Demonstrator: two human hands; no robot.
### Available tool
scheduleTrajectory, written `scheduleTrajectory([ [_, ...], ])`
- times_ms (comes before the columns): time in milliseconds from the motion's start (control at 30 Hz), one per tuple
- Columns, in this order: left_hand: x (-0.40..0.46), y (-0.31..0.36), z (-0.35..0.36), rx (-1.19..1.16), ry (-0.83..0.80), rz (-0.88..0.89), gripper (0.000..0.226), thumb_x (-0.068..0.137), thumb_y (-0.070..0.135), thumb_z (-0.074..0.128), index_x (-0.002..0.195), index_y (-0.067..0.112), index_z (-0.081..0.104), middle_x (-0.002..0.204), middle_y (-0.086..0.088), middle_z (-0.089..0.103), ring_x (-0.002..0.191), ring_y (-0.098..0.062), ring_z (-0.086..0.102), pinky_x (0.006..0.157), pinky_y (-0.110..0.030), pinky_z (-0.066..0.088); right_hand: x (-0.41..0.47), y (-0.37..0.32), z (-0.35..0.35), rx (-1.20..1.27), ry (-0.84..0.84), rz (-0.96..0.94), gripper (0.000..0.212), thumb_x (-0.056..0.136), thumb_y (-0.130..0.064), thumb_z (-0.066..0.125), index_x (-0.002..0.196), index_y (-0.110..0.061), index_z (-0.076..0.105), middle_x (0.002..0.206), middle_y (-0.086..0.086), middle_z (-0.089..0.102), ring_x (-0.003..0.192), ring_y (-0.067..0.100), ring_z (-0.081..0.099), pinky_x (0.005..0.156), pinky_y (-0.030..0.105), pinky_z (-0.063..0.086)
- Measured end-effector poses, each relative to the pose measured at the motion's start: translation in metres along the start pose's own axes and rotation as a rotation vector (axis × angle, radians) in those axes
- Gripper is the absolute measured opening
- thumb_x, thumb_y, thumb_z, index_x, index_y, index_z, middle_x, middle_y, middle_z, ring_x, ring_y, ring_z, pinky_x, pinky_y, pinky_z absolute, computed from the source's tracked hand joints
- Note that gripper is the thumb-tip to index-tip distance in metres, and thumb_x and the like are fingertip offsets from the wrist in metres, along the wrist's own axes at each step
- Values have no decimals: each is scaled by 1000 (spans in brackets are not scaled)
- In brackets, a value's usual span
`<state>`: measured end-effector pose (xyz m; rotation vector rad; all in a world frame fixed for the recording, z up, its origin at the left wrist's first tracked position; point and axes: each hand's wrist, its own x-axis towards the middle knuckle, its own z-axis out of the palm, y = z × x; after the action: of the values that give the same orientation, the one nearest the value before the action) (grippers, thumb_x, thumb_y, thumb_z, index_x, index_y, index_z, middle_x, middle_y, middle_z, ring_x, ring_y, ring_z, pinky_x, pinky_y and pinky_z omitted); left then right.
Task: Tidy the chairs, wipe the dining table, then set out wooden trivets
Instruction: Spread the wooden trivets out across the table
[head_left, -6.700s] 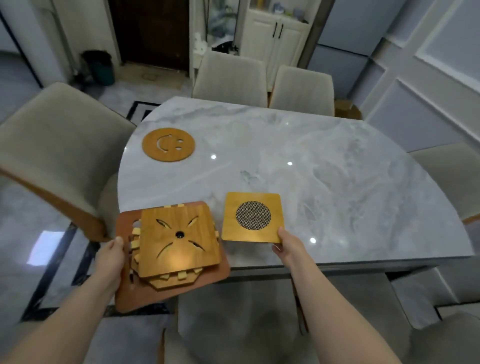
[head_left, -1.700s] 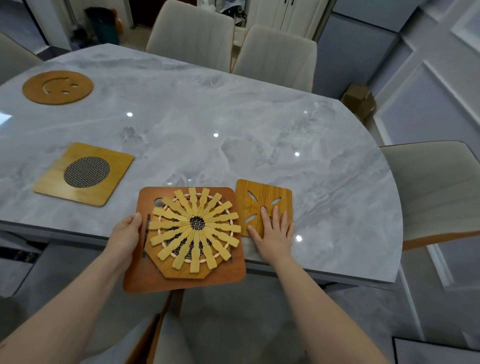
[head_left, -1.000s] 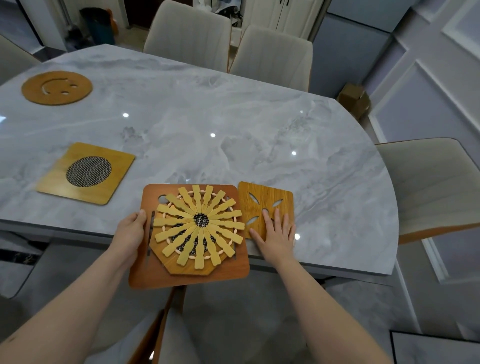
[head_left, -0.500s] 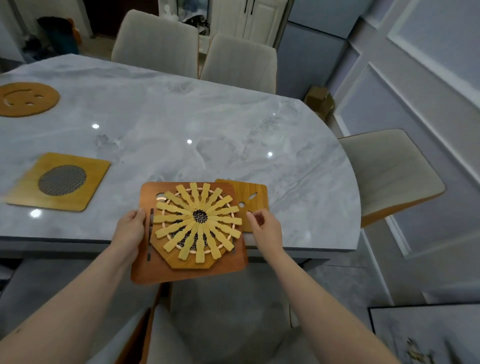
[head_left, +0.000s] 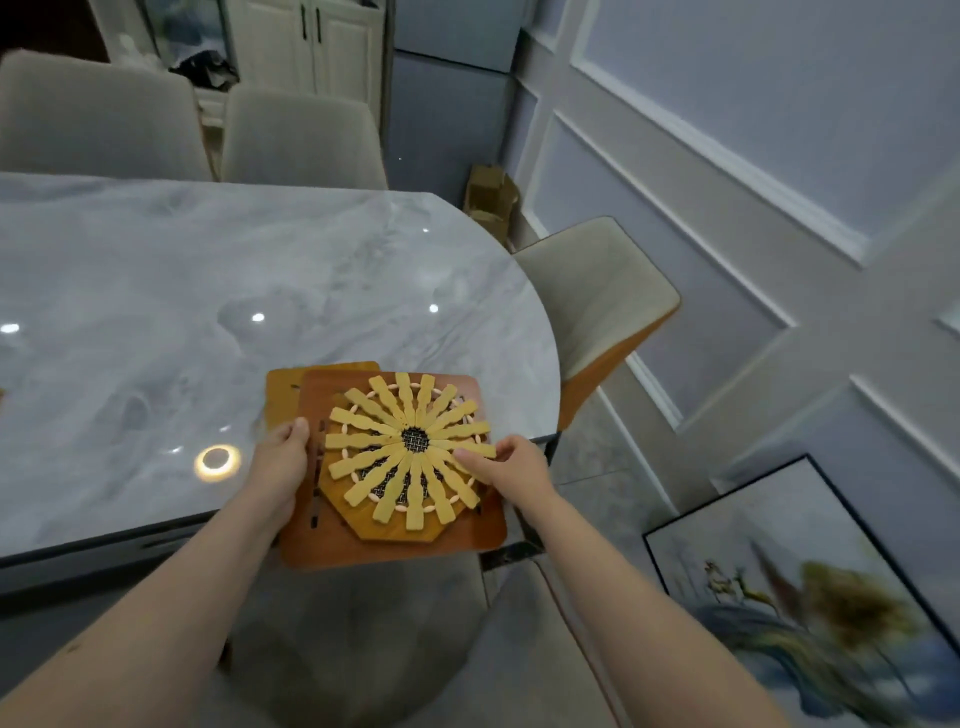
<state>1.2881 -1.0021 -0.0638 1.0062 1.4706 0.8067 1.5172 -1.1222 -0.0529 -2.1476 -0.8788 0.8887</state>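
Trivets (head_left: 400, 457) are held stacked over the tabletop (head_left: 208, 291) edge, gripped by the left hand (head_left: 283, 457) at one side and pinched by the right hand (head_left: 511, 462) fingers (head_left: 475, 460), so one could be dropped if tipped.

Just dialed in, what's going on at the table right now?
A person holds a stack of wooden trivets over the near edge of the marble table. The left hand grips the big brown trivet underneath; the right hand pinches the slatted sunburst trivet on top. Another trivet peeks out behind.
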Motion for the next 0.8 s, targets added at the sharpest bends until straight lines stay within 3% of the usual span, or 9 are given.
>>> scheduleTrajectory([
  [67,-17,4,34,5,-38,-7,29,101,32,40,89,15,61,86,-3,62,78,-18,57,67,-30,43,2,17,-34,37,10,57,61,63,-58,80,94,-10,60,95,2,67,87,15,62,79,34,53],
  [167,-45,5,88,-10,-94,-29,34,102,34,38,80,21,60,80,-3,64,73,-20,59,62,-31,44,5,44,-87,160,15,88,45,66,-47,83,84,-13,59,94,4,69,85,16,63,69,29,50],
  [267,-77,0,148,-20,-133,-28,36,103,34,35,85,17,61,81,-7,66,74,-22,62,66,-34,48,6,75,-147,235,-5,129,35,71,-39,83,80,-16,58,86,-2,67,76,9,59,58,20,41],
  [433,-121,-2,239,-47,-155,-68,34,102,36,35,89,16,59,84,-5,64,78,-22,61,75,-38,48,3,119,-243,382,-9,201,25,75,-28,81,88,-17,63,86,-5,69,75,6,62,55,20,45],
  [667,-157,8,342,-58,-187,-52,34,103,36,34,81,22,56,81,-4,63,73,-17,59,56,-29,42,20,169,-350,571,69,268,24,82,-11,74,103,-3,65,94,10,70,77,17,66,63,24,54],
  [800,-153,15,371,-49,-188,-45,35,103,35,34,82,19,57,79,-4,63,72,-18,61,55,-29,42,38,183,-371,638,61,276,22,87,-6,67,108,1,64,84,9,67,70,17,63,50,20,53],
])
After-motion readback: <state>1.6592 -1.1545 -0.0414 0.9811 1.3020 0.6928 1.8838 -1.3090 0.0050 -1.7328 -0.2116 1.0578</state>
